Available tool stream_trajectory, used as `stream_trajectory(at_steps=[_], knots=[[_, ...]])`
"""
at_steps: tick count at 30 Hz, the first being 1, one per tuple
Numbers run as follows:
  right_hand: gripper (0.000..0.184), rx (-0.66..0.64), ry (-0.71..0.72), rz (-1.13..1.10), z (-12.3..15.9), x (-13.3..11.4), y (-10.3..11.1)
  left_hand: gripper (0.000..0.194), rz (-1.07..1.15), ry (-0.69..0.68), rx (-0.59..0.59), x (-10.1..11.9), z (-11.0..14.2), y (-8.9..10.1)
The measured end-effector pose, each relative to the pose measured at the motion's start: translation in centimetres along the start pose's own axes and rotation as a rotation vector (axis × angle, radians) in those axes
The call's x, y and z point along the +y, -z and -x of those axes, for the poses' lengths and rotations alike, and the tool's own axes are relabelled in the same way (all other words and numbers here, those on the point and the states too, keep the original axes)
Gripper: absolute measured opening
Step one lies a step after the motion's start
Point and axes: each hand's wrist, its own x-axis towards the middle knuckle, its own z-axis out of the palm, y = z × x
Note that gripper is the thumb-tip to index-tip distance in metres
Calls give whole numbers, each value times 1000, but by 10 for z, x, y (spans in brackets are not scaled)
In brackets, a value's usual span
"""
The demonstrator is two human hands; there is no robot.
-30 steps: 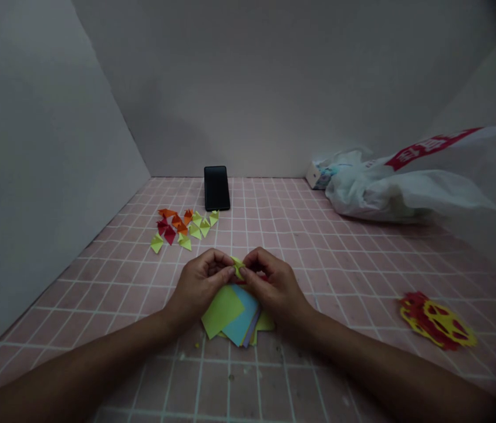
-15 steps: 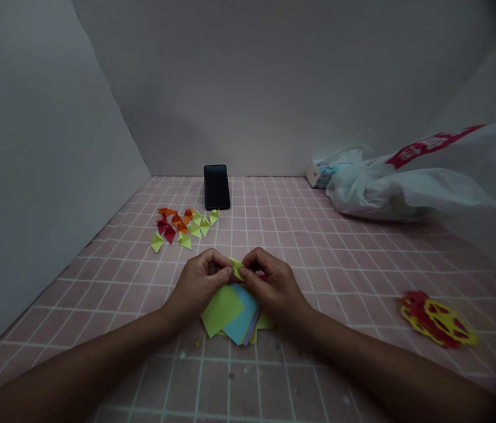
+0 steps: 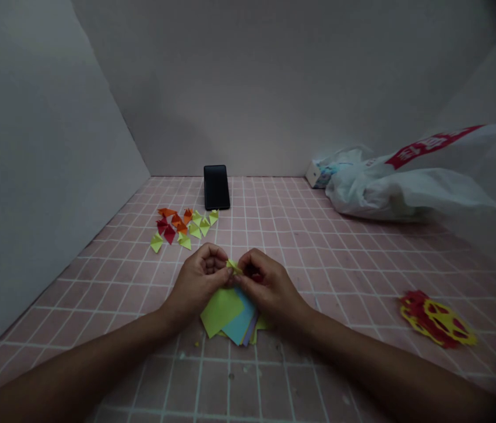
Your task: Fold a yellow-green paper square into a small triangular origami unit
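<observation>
My left hand point(image 3: 198, 278) and my right hand point(image 3: 265, 284) meet over the pink tiled table point(image 3: 340, 276), fingers pinched together on one small folded yellow-green paper piece point(image 3: 234, 267). Directly beneath both hands lies a stack of coloured paper squares point(image 3: 230, 314), green, blue and yellow sheets fanned out. Beyond my left hand, a scatter of several folded paper triangles point(image 3: 182, 226) in orange, red and yellow-green rests on the tiles.
A black phone point(image 3: 216, 187) leans against the back wall. White plastic bags point(image 3: 401, 188) with a red strip and a small box point(image 3: 320, 174) fill the back right. A red and yellow paper cutting point(image 3: 437, 320) lies at the right. Grey walls close in left and behind.
Both hands have shifted slightly and turned the small yellow-green piece between the fingertips. Everything else on the table stays put.
</observation>
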Motion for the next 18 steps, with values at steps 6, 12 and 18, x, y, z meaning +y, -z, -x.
stream_trajectory(at_steps=[6, 12, 18], knots=[[8, 21, -82, -123, -3, 5, 1, 29, -103, 7, -50, 3, -1, 2], [7, 71, -53, -126, -4, 3, 2, 25, -140, 126, -64, 3, -2, 2], [7, 67, 49, -50, -2, 0, 3, 23, -131, 173, -70, 2, 0, 1]])
